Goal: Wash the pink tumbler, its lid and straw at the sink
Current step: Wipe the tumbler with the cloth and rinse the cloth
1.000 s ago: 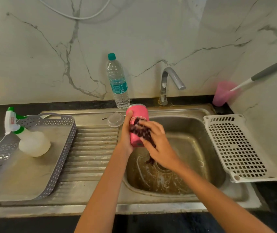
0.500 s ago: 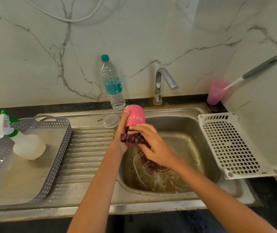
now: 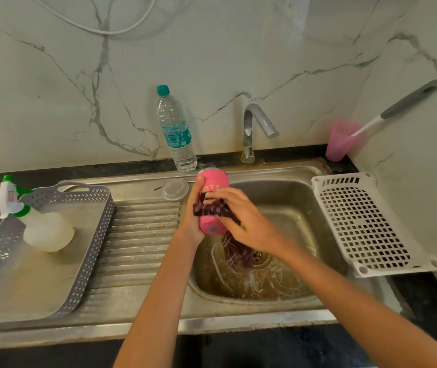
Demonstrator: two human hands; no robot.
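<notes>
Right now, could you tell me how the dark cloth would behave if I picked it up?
Probably floppy: the cloth wraps the tumbler and its tail hangs limp into the sink. Likely wet and drippy, given the sink's streaked bottom.

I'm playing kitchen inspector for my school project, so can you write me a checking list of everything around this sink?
Surface: steel sink with a ribbed drainboard; wet streaks in the basin.
Job's things: pink tumbler held over the basin; clear lid at the drainboard's back edge; straw not clearly seen.
Clutter: water bottle; spray bottle lying in a grey tray; white rack on the right; pink cup holding a brush.
Hands: left hand grips the tumbler; right hand presses a dark checked cloth against it.
Cables: white cable looping on the wall above.
Surroundings: marble wall; tap, no running water seen.
</notes>
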